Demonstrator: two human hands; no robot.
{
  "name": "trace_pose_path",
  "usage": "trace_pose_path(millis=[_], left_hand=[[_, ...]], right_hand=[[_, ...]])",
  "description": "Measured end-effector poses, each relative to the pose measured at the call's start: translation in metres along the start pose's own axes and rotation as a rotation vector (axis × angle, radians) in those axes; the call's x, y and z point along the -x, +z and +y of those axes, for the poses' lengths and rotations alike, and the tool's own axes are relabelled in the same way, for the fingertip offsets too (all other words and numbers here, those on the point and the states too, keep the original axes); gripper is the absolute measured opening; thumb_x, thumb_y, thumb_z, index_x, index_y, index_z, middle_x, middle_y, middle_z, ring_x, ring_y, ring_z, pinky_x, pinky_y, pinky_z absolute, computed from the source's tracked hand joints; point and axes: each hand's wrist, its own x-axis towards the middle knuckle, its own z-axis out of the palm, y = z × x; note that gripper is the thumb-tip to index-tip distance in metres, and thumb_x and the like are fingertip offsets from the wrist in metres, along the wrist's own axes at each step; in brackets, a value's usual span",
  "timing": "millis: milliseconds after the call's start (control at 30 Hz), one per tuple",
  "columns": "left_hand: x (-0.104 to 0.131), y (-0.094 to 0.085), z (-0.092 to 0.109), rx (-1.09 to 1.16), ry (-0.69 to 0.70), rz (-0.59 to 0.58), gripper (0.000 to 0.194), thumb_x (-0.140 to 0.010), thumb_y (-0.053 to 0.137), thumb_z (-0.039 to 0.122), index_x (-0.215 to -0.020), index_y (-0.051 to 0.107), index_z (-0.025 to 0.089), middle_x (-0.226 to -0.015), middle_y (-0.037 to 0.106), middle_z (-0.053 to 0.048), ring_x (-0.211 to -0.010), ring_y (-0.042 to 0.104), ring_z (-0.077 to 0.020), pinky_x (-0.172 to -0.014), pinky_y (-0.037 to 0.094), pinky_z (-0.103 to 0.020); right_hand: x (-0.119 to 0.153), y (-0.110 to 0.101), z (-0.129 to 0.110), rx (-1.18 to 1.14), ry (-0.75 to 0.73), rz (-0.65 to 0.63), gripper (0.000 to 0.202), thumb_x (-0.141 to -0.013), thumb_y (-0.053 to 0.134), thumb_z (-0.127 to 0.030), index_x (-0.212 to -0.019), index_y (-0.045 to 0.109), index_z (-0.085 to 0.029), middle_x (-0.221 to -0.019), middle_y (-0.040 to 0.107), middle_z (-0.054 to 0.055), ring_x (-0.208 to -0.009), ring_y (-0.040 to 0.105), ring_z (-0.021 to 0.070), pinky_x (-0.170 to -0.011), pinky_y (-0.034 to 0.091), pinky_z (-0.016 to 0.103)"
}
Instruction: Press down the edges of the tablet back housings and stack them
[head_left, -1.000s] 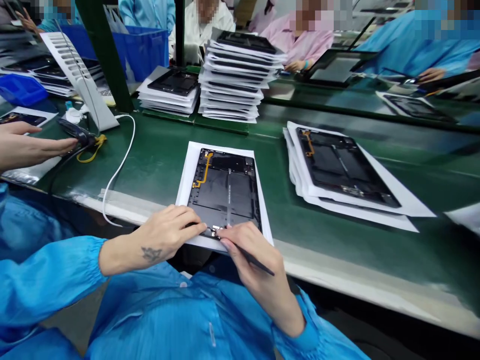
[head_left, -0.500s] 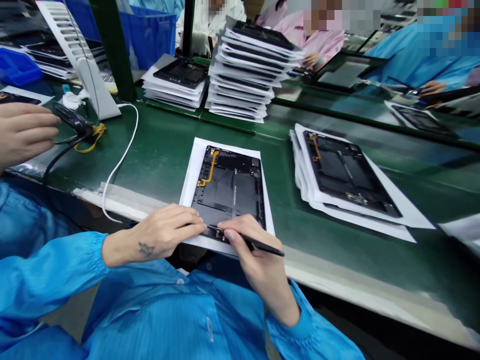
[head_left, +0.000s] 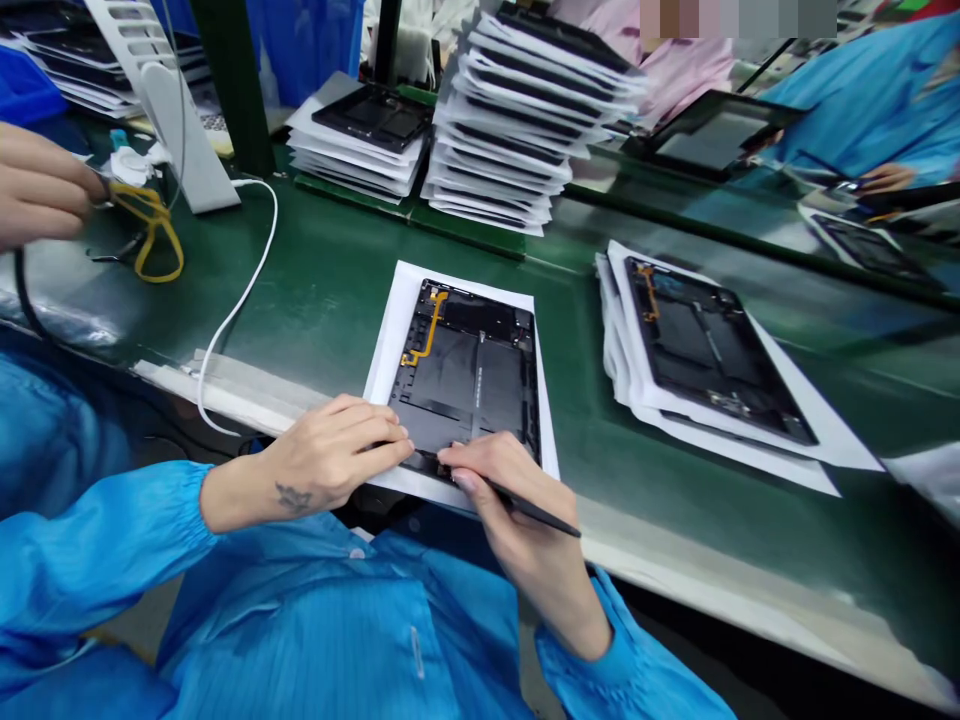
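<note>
An opened tablet [head_left: 450, 375] lies on white paper [head_left: 385, 330] at the bench's near edge, its dark insides and an orange flex cable [head_left: 433, 330] showing. My left hand [head_left: 341, 450] rests at its near left corner, fingers bent and held together against the edge. Black tweezers [head_left: 544, 515] are pinched in my right hand [head_left: 517, 490]. Their tips point to the tablet's near edge, where my fingers hide them and the small part there.
Another opened tablet [head_left: 720, 350] lies on stacked paper to the right. Tall piles of tablets and paper [head_left: 502, 130] stand behind. A white cable [head_left: 251, 275] crosses the green bench [head_left: 322, 280] at left. A co-worker's hand [head_left: 41, 190] is at far left, by a yellow loop [head_left: 161, 235].
The view has shifted slightly. My right hand has moved a little right and down against the tablet, and the tweezer tips are now covered. The co-worker's hand at left has moved further out.
</note>
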Motion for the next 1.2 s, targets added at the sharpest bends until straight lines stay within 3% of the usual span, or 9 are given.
trace_pose_path(millis=[500, 633, 767, 867, 1033, 1133, 1200], left_hand=[[0.002, -0.001, 0.000, 0.006, -0.021, -0.050, 0.034, -0.097, 0.036, 0.001, -0.113, 0.063, 0.014, -0.106, 0.074, -0.009, -0.103, 0.068, -0.0183, -0.089, 0.051, -0.030], [-0.001, -0.001, 0.001, -0.023, -0.022, -0.072, 0.034, -0.096, 0.037, 0.001, -0.115, 0.063, 0.013, -0.105, 0.072, -0.009, -0.102, 0.067, -0.0194, -0.087, 0.050, -0.031], [-0.009, -0.004, 0.002, -0.129, 0.002, -0.160, 0.035, -0.098, 0.037, 0.006, -0.119, 0.064, 0.016, -0.095, 0.067, -0.008, -0.088, 0.064, -0.0189, -0.079, 0.049, -0.032], [-0.017, -0.005, 0.007, -0.211, 0.044, -0.220, 0.032, -0.101, 0.040, 0.011, -0.122, 0.063, 0.016, -0.091, 0.063, -0.008, -0.081, 0.060, -0.0202, -0.072, 0.048, -0.034], [-0.018, -0.002, 0.019, -0.306, 0.103, -0.229, 0.029, -0.101, 0.044, 0.013, -0.124, 0.062, 0.007, -0.092, 0.065, -0.010, -0.085, 0.061, -0.0230, -0.074, 0.049, -0.038], [-0.011, -0.001, 0.011, -0.105, -0.027, -0.163, 0.035, -0.098, 0.040, 0.007, -0.121, 0.066, 0.012, -0.095, 0.068, -0.009, -0.092, 0.065, -0.0226, -0.081, 0.052, -0.038], [-0.010, -0.005, -0.005, 0.164, -0.262, -0.074, 0.042, -0.094, 0.039, 0.005, -0.122, 0.068, 0.018, -0.114, 0.069, -0.010, -0.113, 0.063, -0.0231, -0.096, 0.052, -0.041]], right_hand=[[0.001, -0.017, -0.008, 0.108, 0.013, -0.109, 0.014, -0.097, 0.057, -0.013, -0.097, 0.069, -0.021, -0.084, 0.071, 0.005, -0.077, 0.064, 0.0191, -0.068, 0.053, 0.033], [0.007, -0.011, -0.009, 0.111, -0.002, -0.051, 0.018, -0.096, 0.057, -0.008, -0.100, 0.068, -0.021, -0.086, 0.071, 0.004, -0.080, 0.064, 0.0185, -0.072, 0.052, 0.033], [0.012, -0.006, -0.010, 0.134, -0.013, -0.023, 0.020, -0.096, 0.056, -0.006, -0.103, 0.066, -0.022, -0.088, 0.070, 0.004, -0.086, 0.064, 0.0203, -0.077, 0.053, 0.036], [0.015, -0.004, -0.012, 0.217, -0.078, -0.080, 0.020, -0.096, 0.056, -0.006, -0.107, 0.064, -0.021, -0.087, 0.069, 0.005, -0.084, 0.062, 0.0202, -0.076, 0.054, 0.036], [0.020, -0.001, -0.011, 0.351, -0.222, -0.126, 0.020, -0.094, 0.057, -0.007, -0.110, 0.065, -0.017, -0.083, 0.068, 0.007, -0.079, 0.060, 0.0211, -0.073, 0.055, 0.037], [0.022, -0.001, -0.006, 0.182, -0.120, -0.001, 0.020, -0.095, 0.057, -0.006, -0.107, 0.066, -0.020, -0.088, 0.071, 0.006, -0.082, 0.065, 0.0194, -0.074, 0.055, 0.034], [0.022, 0.000, -0.002, 0.076, -0.028, 0.115, 0.018, -0.096, 0.057, -0.008, -0.102, 0.068, -0.022, -0.089, 0.072, 0.004, -0.082, 0.067, 0.0178, -0.073, 0.055, 0.031]])
